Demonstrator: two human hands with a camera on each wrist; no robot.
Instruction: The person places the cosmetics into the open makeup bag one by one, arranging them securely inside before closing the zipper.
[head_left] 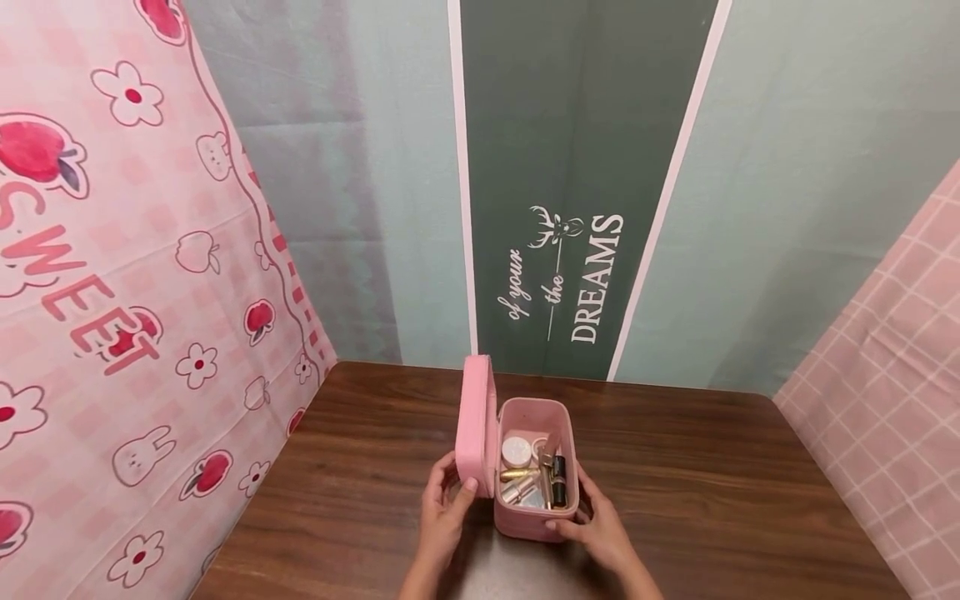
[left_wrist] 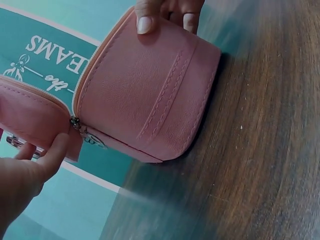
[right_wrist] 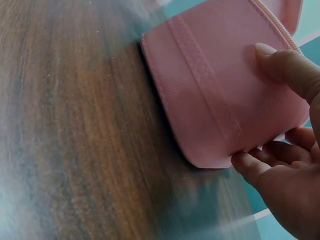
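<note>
A pink zippered makeup case (head_left: 528, 525) stands on the table with its lid (head_left: 472, 425) swung up to the left. Inside lie a white round jar (head_left: 516, 452), a black tube (head_left: 558, 481), a gold tube (head_left: 517, 474) and other small cosmetics. My left hand (head_left: 442, 510) holds the lid near its front corner, thumb on one face and fingers behind. At the front right corner, my right hand (head_left: 602, 527) grips the case body, its thumb on the front wall. A metal zipper pull (left_wrist: 94, 140) hangs by the hinge side in the left wrist view.
The brown wood-grain table (head_left: 690, 492) carries the case near its front middle. A green printed cloth (head_left: 585, 125) hangs behind it. Pink patterned cloth (head_left: 150, 275) covers the left side, and a pink checked cloth (head_left: 892, 358) the right.
</note>
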